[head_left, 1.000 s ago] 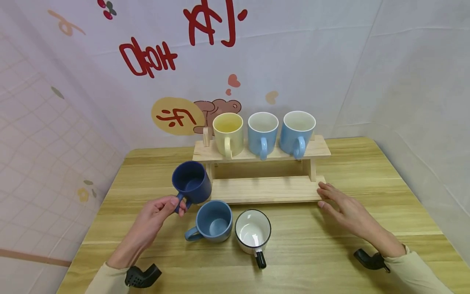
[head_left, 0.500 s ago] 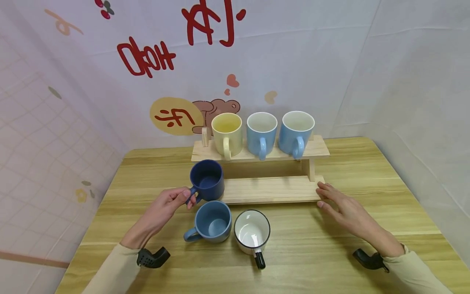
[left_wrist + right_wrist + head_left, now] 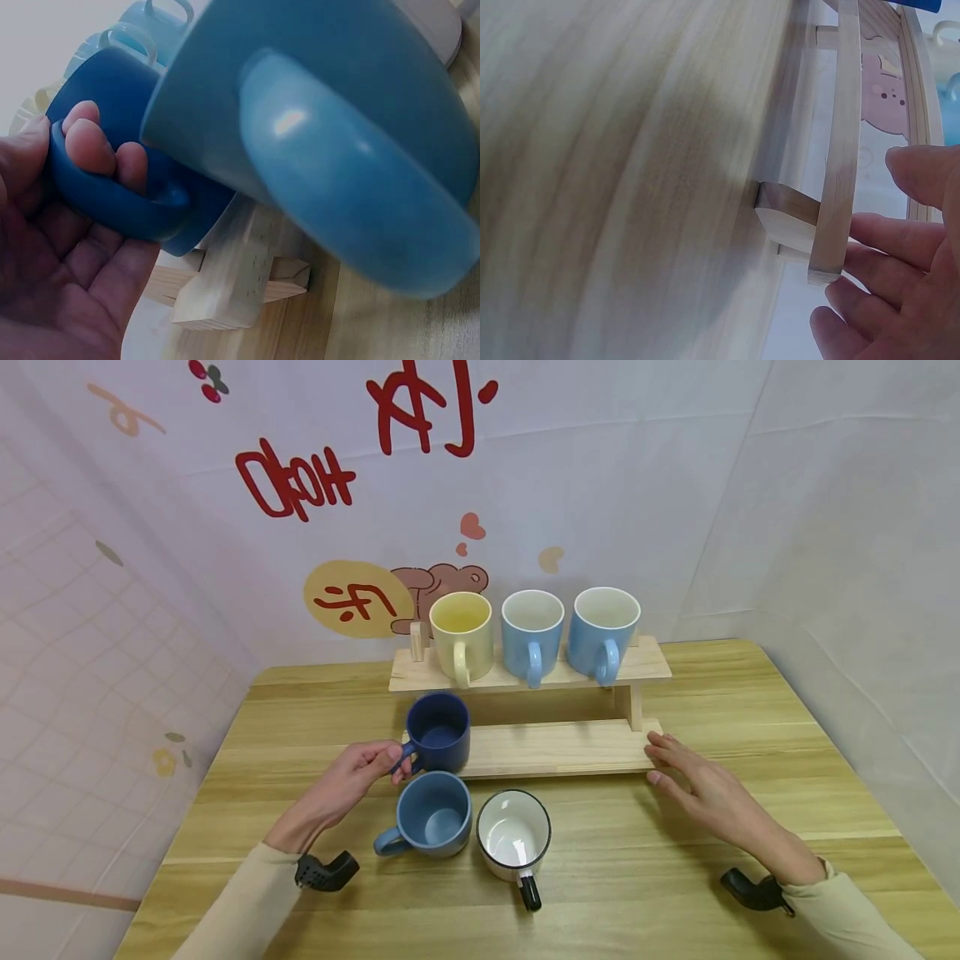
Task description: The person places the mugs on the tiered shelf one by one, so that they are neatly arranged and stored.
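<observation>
My left hand (image 3: 367, 770) grips the handle of a dark blue mug (image 3: 442, 735), fingers curled through it. The mug is upright over the left end of the lower shelf (image 3: 555, 747) of a wooden rack. In the left wrist view, the fingers pass through the handle of the dark blue mug (image 3: 112, 97). Just in front stands a grey-blue mug (image 3: 435, 814), its handle to the left. My right hand (image 3: 697, 789) rests at the shelf's right end, fingers fairly straight; the right wrist view shows its fingertips at the end of the board (image 3: 836, 180).
On the rack's upper shelf (image 3: 652, 664) stand a yellow mug (image 3: 472, 647) and two light blue mugs (image 3: 532, 639), handles forward. A white mug with a black rim (image 3: 513, 835) stands on the table (image 3: 615, 902) beside the grey-blue one. A printed cloth (image 3: 637, 485) hangs behind.
My left hand has carried the dark blue mug to the right, from beside the rack to over the lower shelf's left end. The right hand has stayed at the shelf's right end.
</observation>
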### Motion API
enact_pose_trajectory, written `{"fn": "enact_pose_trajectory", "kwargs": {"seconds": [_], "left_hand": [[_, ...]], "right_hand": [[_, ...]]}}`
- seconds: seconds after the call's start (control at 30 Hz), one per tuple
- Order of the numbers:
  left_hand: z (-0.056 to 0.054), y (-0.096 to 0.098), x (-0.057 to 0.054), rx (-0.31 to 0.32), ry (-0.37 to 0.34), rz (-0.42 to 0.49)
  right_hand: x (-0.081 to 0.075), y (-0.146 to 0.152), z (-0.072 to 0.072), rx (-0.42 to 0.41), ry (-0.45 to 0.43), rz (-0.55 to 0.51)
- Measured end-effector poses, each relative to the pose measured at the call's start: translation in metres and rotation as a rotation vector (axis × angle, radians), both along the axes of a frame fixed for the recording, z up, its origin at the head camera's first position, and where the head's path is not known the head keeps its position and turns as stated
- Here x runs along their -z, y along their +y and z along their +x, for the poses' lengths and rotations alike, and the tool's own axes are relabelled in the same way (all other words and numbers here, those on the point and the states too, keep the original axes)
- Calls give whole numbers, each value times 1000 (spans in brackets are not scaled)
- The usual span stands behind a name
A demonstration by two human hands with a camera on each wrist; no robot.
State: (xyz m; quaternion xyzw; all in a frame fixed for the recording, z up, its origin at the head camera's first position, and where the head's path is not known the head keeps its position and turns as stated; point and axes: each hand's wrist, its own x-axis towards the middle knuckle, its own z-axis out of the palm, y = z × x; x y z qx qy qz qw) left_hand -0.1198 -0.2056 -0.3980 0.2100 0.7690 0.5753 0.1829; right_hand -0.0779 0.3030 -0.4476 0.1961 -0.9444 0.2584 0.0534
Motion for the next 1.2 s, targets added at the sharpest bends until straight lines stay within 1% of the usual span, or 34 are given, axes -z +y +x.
{"fn": "enact_pose_trajectory", "kwargs": {"seconds": [0.23, 0.37, 0.63, 0.8, 1.0, 1.2], "left_hand": [[-7, 2, 5, 44, -6, 3], [-11, 4, 8, 63, 7, 4], [-16, 6, 13, 73, 8, 24], [-19, 6, 15, 72, 2, 30], [-22, 9, 16, 81, -18, 29], [-25, 10, 17, 92, -34, 54]], "right_hand": [[0, 1, 0, -7, -7, -18], [1, 1, -1, -5, -5, -14], [-1, -1, 0, -1, 7, -8], [-1, -1, 0, 5, -3, -4], [-1, -1, 0, 9, -11, -4], [-1, -1, 0, 9, -24, -7]]}}
